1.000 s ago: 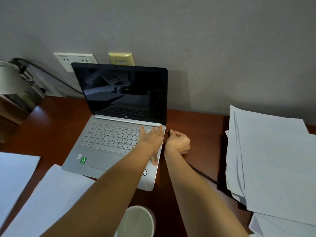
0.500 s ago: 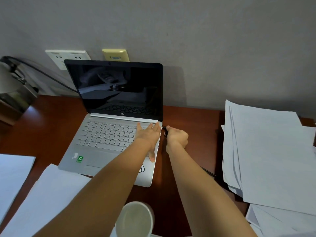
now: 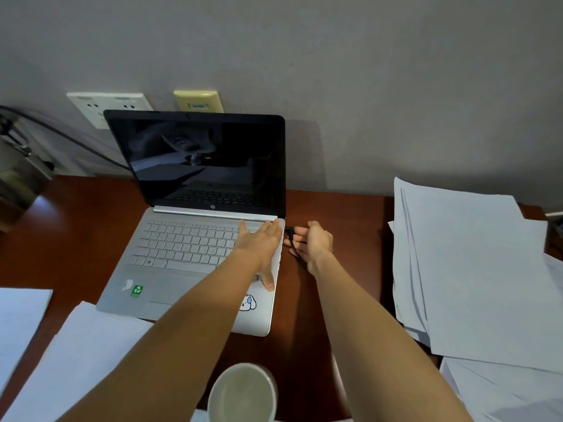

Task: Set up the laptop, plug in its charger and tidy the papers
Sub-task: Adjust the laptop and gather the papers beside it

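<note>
An open silver laptop [image 3: 182,254] with a dark screen stands on the brown desk [image 3: 76,223] against the wall. My left hand [image 3: 259,245] lies flat on the right end of its keyboard, fingers straight. My right hand [image 3: 316,242] is just off the laptop's right edge, its fingers curled round the black charger plug [image 3: 289,229], whose tip meets the laptop's side. The cable loops down under that hand. A tall untidy pile of white papers [image 3: 472,269] fills the right of the desk. More loose sheets [image 3: 91,345] lie at the front left.
A white cup [image 3: 243,394] stands at the desk's front edge between my forearms. On the wall behind the laptop are a white socket plate [image 3: 106,105] and a yellow one [image 3: 198,102]. A metal lamp [image 3: 18,166] and a dark cable [image 3: 76,141] sit at the far left.
My right hand has pushed the plug left, up against the laptop's side, and its fingers have loosened a little. My left hand stays flat on the keyboard.
</note>
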`<action>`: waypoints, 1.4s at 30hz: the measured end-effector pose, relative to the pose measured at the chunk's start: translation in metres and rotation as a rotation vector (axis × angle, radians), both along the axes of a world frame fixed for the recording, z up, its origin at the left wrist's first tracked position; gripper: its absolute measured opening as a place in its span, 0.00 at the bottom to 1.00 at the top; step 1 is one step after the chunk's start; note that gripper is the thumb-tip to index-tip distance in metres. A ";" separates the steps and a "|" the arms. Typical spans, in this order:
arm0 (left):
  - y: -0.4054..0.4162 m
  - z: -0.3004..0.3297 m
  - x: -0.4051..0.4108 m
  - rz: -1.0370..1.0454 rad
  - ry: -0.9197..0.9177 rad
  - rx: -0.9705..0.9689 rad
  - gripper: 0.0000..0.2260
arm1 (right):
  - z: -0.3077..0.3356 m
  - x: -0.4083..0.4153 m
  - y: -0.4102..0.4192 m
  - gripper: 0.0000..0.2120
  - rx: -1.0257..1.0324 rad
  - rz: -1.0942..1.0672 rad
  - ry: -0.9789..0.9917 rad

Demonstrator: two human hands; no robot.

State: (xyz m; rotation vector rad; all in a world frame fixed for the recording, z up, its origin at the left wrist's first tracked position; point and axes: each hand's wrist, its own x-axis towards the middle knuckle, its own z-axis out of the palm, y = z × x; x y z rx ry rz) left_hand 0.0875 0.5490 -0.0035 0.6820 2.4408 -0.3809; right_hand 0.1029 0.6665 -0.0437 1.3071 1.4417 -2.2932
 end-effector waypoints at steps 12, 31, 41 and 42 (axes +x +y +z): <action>0.000 -0.001 0.000 0.008 -0.007 0.003 0.60 | -0.008 0.000 0.004 0.11 0.024 0.092 0.036; 0.027 -0.002 0.025 0.090 0.199 0.274 0.37 | 0.061 0.094 0.154 0.18 1.384 0.308 -0.140; 0.172 -0.006 0.084 0.694 -0.318 0.993 0.32 | 0.031 0.186 0.279 0.31 1.058 0.256 -0.465; 0.177 -0.008 0.086 0.784 -0.386 1.016 0.33 | 0.028 0.188 0.279 0.29 1.088 0.292 -0.415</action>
